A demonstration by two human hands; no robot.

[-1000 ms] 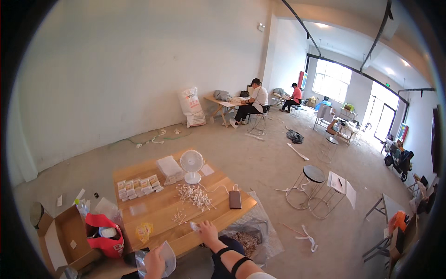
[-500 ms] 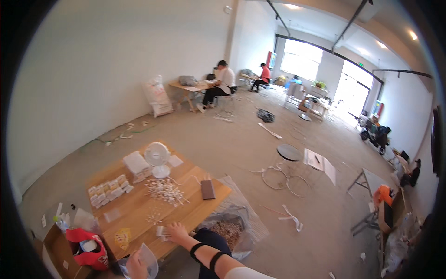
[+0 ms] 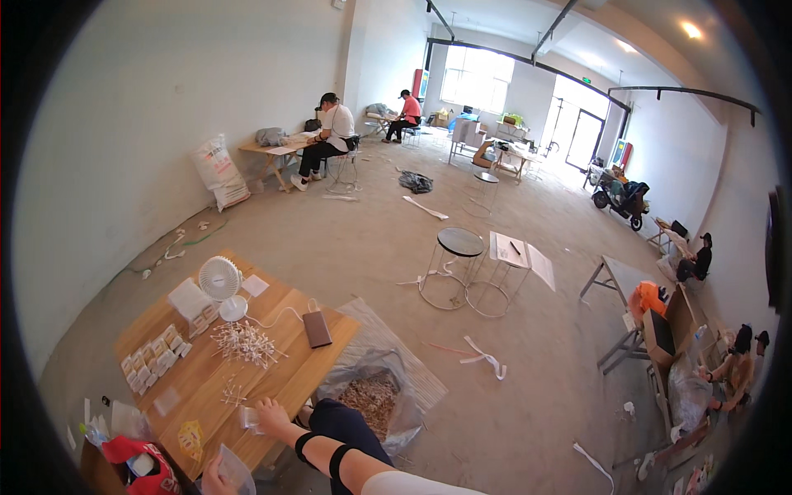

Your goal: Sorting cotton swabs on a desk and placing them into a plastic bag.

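Note:
At the bottom edge, my left hand (image 3: 216, 477) is closed on a clear plastic bag (image 3: 237, 472), partly cut off by the frame. My right hand (image 3: 271, 415) rests at the near edge of the wooden table (image 3: 285, 363), its fingers curled on a small clear plastic bag (image 3: 249, 418). A few loose cotton swabs (image 3: 234, 391) lie just beyond it, and a larger heap of swabs (image 3: 246, 342) sits farther back. Left of my hands is a yellow printed piece (image 3: 190, 440).
On the table stand a white fan (image 3: 221, 285), a brown power bank (image 3: 316, 328), white packs (image 3: 193, 305) and rows of small packages (image 3: 155, 359). A lined sack of brown bits (image 3: 369, 404) stands beside my leg. Stools (image 3: 459, 242) are ahead; other people sit farther off.
The view has swung right, so the table and room have shifted left in the picture. My right hand stays at the small bag and my left still holds the clear bag.

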